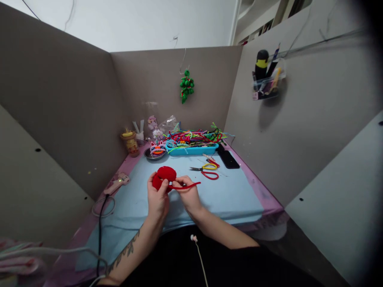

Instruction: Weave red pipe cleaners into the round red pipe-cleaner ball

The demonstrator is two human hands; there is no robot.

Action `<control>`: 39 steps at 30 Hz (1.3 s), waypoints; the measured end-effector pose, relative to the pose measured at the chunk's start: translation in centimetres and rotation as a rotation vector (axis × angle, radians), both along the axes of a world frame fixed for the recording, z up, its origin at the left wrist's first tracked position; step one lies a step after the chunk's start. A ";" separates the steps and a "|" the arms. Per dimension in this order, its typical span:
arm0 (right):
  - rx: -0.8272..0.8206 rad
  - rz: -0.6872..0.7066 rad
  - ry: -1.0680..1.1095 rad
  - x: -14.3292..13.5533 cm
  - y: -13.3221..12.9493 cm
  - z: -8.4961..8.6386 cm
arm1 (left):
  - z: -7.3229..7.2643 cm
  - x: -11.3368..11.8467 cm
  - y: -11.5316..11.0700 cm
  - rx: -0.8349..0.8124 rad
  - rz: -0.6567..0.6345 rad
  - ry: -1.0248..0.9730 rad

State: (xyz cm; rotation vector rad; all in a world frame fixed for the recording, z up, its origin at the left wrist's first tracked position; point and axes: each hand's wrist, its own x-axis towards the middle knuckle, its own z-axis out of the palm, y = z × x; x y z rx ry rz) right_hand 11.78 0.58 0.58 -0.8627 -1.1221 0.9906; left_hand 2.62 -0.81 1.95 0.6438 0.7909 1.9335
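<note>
My left hand (pixel 158 197) is wrapped round a rounded red fuzzy piece (pixel 166 173), thumb pressed on its near side. It seems made of coiled pipe cleaner, with two plump lobes in sight. From its right side a red pipe cleaner (pixel 191 185) sticks out, its loose end pointing right. My right hand (pixel 186 195) pinches this stem close to the piece, fingers partly hidden. Both hands hover low over the blue cloth (pixel 233 191). Scissors (pixel 206 170) with one yellow and one red handle lie beyond my right hand, blades a little apart.
Behind stands a blue tray (pixel 191 150) heaped with colourful pipe cleaners. A metal bowl (pixel 154 156) holds a pink figure. At right lies a black phone-like slab (pixel 229 159); at left, a pink corded glue gun (pixel 117 183). Grey partitions (pixel 173 87) enclose the table.
</note>
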 end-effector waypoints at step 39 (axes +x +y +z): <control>-0.357 0.156 0.586 2.5 2.2 0.6 | -0.6 -1.3 0.7 -0.026 -0.149 -0.099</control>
